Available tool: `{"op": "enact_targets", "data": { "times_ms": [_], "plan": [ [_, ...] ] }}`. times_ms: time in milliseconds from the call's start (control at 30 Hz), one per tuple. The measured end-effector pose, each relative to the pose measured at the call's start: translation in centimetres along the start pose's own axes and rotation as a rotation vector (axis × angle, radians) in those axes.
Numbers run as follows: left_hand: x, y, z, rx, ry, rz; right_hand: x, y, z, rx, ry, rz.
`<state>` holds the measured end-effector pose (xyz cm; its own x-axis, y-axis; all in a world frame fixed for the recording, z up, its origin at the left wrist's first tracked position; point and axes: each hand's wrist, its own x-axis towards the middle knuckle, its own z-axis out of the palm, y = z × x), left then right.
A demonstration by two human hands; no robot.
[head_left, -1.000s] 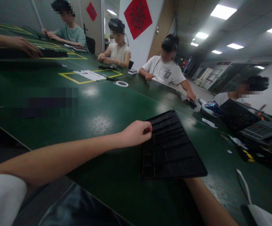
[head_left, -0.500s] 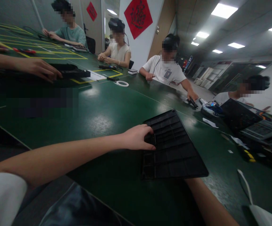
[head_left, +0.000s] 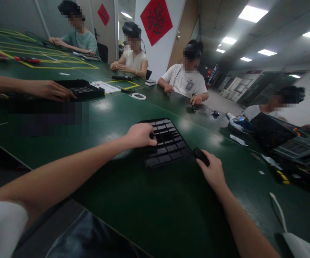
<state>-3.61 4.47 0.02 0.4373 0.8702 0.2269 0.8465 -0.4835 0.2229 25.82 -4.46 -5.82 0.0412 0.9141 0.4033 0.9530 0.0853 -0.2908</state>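
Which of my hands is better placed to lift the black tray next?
Left, I'd say: your left hand is over the left side of the tray, while your right hand grips a small dark object near the tray's corner.

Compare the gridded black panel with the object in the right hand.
The gridded panel is broad and thin; the small object is chunky. The panel lies on the green table by the left hand; the small object is gripped in the right hand. Both are black.
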Motion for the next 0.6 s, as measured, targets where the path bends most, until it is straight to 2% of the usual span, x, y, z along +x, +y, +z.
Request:
{"op": "enact_targets", "data": {
  "times_ms": [133, 200, 267, 400, 600],
  "plan": [
    [1.3, -3.5, -0.2, 0.11, -0.045, -0.225, 0.0, 0.5, -0.1, -0.183, -0.007, 0.114],
    [1.6, -4.3, -0.1, 0.106, -0.076, -0.283, -0.1, 0.3, -0.2, -0.256, 0.051, 0.147],
    [1.7, -4.5, 0.0, 0.088, -0.082, -0.296, -0.1, 0.1, -0.2, -0.276, 0.03, 0.164],
    [1.0, -2.8, 0.5, 0.016, -0.029, -0.177, 0.0, -0.3, 0.1, -0.079, -0.064, 0.13],
    [-0.9, 2.8, 1.8, -0.321, -0.012, 0.127, -1.0, -3.3, 0.8, 0.396, -0.031, -0.025]
  ]
}}
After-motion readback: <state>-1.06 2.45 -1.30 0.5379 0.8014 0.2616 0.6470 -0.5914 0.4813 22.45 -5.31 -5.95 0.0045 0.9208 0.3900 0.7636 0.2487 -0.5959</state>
